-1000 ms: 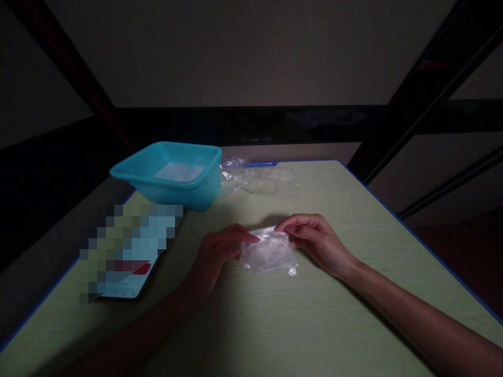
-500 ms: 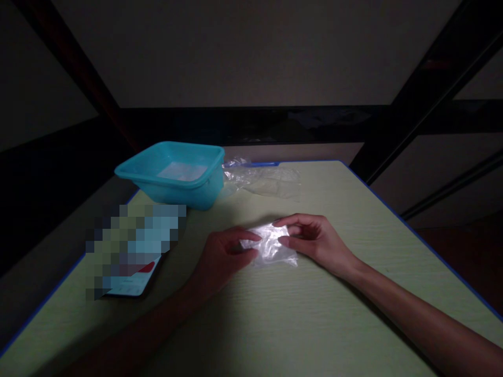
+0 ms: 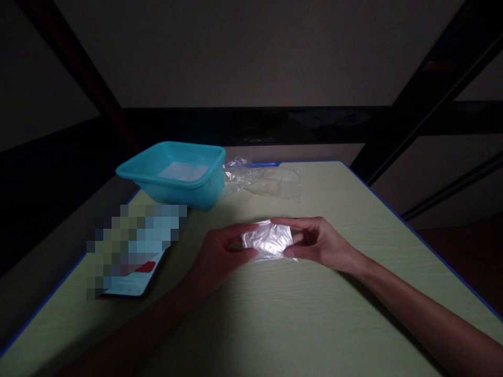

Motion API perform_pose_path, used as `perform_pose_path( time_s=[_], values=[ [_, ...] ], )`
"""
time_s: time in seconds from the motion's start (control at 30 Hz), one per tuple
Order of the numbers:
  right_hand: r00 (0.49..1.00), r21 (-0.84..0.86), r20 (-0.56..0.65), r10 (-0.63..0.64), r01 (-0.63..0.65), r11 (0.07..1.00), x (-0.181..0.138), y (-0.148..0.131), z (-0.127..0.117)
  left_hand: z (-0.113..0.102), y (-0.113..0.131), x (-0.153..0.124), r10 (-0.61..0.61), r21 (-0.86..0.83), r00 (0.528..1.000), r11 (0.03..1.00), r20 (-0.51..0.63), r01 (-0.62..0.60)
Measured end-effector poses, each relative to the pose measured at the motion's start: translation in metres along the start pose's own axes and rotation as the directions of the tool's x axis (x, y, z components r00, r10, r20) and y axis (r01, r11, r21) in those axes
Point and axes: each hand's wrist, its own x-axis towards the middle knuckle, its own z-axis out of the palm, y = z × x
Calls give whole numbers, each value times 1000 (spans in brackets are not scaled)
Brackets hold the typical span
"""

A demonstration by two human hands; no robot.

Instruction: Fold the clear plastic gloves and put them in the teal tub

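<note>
Two bare hands work over a pale, wood-grained counter (image 3: 298, 319) edged in blue, a clear, shiny plastic packet (image 3: 269, 241) stretched between them near the middle of the surface. The left hand (image 3: 226, 248) has its grip closed on the packet's left side, fingers along the upper corner and thumb at the lower one. The right hand (image 3: 318, 241) matches it opposite, its grip closed on the right side, index finger along the far edge and thumb at the near corner. Whether the packet touches the counter or sits just above it cannot be told. Beyond the left hand, a turquoise plastic basin (image 3: 175, 191) stands at the far left, a white sheet (image 3: 184, 171) lying inside. A crumpled clear bag (image 3: 275, 184) lies just beside the basin, to its right. Nearer, a flat device with a lit screen (image 3: 131, 283), partly pixelated, rests left of the left hand.
</note>
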Motion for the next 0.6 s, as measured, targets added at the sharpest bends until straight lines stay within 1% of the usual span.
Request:
perform_pose_path(
  time_s=[0.2,0.4,0.53,0.6],
  values=[
    [999,-77,-3,-33,33,996,-1,0,1,1,3,0,32,-18,999,999,4,-32],
    [998,-130,3,-59,59,990,-4,-1,2,-2,4,-1,24,3,999,1000,33,-24],
    [998,-127,6,-69,70,989,-4,-2,1,-3,4,-1,-1,28,998,1000,64,-1],
    [995,-78,-1,-99,99,992,-3,-1,0,-3,5,-1,-7,19,998,1000,55,6]
  ],
)
